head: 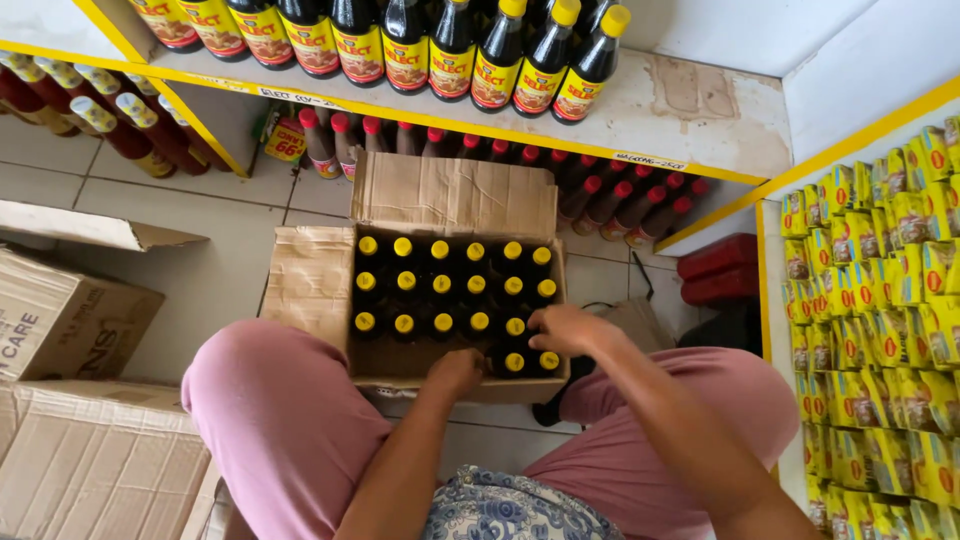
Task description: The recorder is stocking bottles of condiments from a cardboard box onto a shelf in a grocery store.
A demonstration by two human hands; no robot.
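An open cardboard box [312,285] stands on the tiled floor between my knees, filled with several dark bottles with yellow caps [440,285]. My left hand [456,371] reaches into the near row of the box, fingers curled down around a bottle top that I cannot see clearly. My right hand [565,328] rests over the bottles at the box's near right corner, fingers bent on the caps. Whether either hand truly grips a bottle is not clear.
A white shelf with a yellow edge [640,120] carries dark bottles with yellow caps [480,50]; red-capped bottles [600,195] lie under it. Yellow packets [880,300] fill the right rack. Cardboard boxes [70,320] stand at left. My pink-trousered knees [270,400] flank the box.
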